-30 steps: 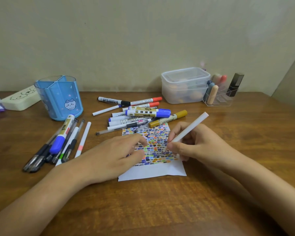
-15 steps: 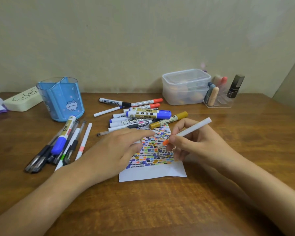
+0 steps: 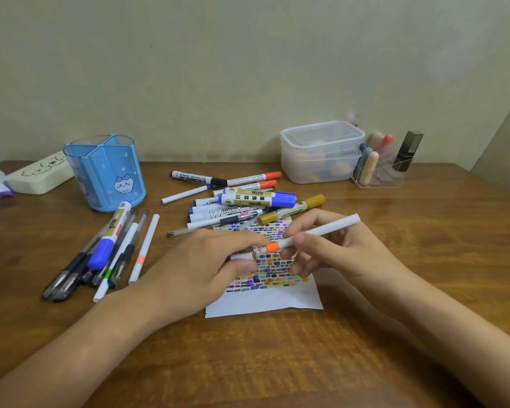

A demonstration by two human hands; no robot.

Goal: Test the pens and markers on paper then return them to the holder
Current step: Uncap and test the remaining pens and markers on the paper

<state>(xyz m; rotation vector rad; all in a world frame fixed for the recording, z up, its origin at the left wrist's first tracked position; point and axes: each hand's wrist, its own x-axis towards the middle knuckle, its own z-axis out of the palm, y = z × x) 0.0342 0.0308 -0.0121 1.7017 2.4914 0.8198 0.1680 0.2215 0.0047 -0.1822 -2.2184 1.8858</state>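
Note:
My right hand (image 3: pixel 330 248) grips a thin white marker (image 3: pixel 321 231) with an orange band near its tip, held level above the paper (image 3: pixel 265 304). My left hand (image 3: pixel 206 266) pinches the marker's white cap (image 3: pixel 242 256) just left of the orange end. The paper lies on the wooden table, covered in rows of small colored marks. A heap of whiteboard and permanent markers (image 3: pixel 248 201) lies just beyond the paper. A second group of pens (image 3: pixel 106 251) lies to the left. The blue cat-print holder (image 3: pixel 106 172) stands at the back left with nothing in it.
A lidded clear plastic box (image 3: pixel 321 151) and a clear organizer (image 3: pixel 383 169) with small tubes stand at the back right. A cream pencil case (image 3: pixel 39 175) lies at the far left against the wall. Bare table (image 3: pixel 277 363) lies in front of the paper.
My right hand lifted the marker off the paper and turned it level. My left hand left the paper and now brings the cap up to the marker's orange end.

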